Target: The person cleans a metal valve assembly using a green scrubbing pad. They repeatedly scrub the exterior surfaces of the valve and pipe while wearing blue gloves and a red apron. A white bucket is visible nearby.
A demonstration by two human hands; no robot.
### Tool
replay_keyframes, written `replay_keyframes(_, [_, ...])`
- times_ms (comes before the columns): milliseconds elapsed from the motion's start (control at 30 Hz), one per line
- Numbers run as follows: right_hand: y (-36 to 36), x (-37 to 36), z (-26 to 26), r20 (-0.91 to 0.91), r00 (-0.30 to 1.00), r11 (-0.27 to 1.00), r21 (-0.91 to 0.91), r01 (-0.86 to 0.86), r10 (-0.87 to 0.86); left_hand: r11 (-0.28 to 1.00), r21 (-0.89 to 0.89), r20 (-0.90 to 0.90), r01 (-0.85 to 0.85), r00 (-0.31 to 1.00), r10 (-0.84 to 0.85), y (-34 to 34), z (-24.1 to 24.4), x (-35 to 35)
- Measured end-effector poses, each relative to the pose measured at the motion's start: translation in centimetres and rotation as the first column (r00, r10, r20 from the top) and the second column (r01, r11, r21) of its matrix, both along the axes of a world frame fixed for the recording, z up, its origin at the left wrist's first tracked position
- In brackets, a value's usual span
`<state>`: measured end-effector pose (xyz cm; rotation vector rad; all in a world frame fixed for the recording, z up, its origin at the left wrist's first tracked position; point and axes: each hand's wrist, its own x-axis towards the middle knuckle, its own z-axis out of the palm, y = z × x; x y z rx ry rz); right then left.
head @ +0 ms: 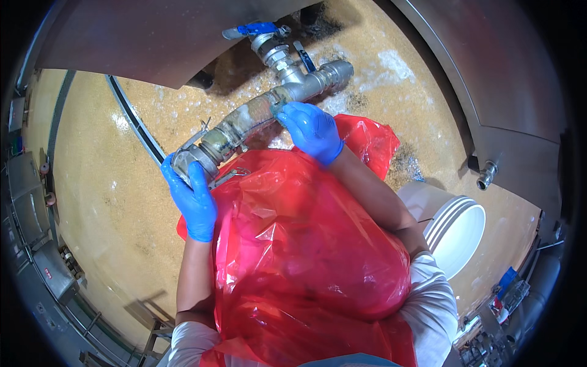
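My left hand (pixel 195 202), in a blue glove, grips the cam-lock coupling (pixel 197 160) at the near left end of a metal pipe assembly. A short stained hose section (pixel 247 117) with clamps joins this coupling to a metal tee (pixel 300 88). Pinched in my blue-gloved right hand (pixel 314 130) is a greenish scouring pad (pixel 278 110), pressed to the hose near its tee end; the fingers partly hide it. Beyond the tee stands a valve with a blue lever handle (pixel 257 29). A second blue lever (pixel 304 57) rises near the open-ended fitting (pixel 341 72).
A red plastic apron (pixel 298 238) covers my lap beneath the assembly. To the right, a white bucket (pixel 481 220) lies tipped on the wet, foamy tan floor (pixel 105 160). Steel equipment panels (pixel 137 36) overhang ahead; a pipe stub (pixel 487 175) juts out at right. A drain channel (pixel 133 117) runs left.
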<state>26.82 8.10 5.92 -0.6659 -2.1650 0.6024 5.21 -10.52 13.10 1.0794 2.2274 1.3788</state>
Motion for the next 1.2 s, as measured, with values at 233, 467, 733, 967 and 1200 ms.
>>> replay_keyframes(233, [-1.8,-0.8,-1.5,-0.524,0.799,0.313,-0.843,-0.437,-0.296,1.0,-0.009,0.059,-0.018,0.998,0.019,0.2,0.2,0.1])
replay_keyframes(467, [-1.7,4.9,-1.5,-0.209,0.922,0.396,-0.916,-0.068,-0.326,0.998,-0.015,0.128,-0.066,0.989,0.068,0.4,1.3,0.5])
replay_keyframes(733, [1.7,1.4,-0.3,-0.187,0.982,0.913,-0.394,-0.108,0.035,0.996,-0.015,0.158,-0.084,0.984,0.085,0.4,0.8,0.6])
replay_keyframes(967, [-1.8,-1.0,-1.7,-0.547,0.726,0.204,-0.834,-0.512,-0.417,0.995,-0.027,0.163,-0.097,0.981,0.1,0.7,1.3,0.8])
replay_keyframes(1200, [6.5,2.6,0.6,0.124,0.885,0.86,0.209,-0.465,0.448,0.993,-0.056,0.172,-0.101,0.979,0.109,0.5,1.3,0.6])
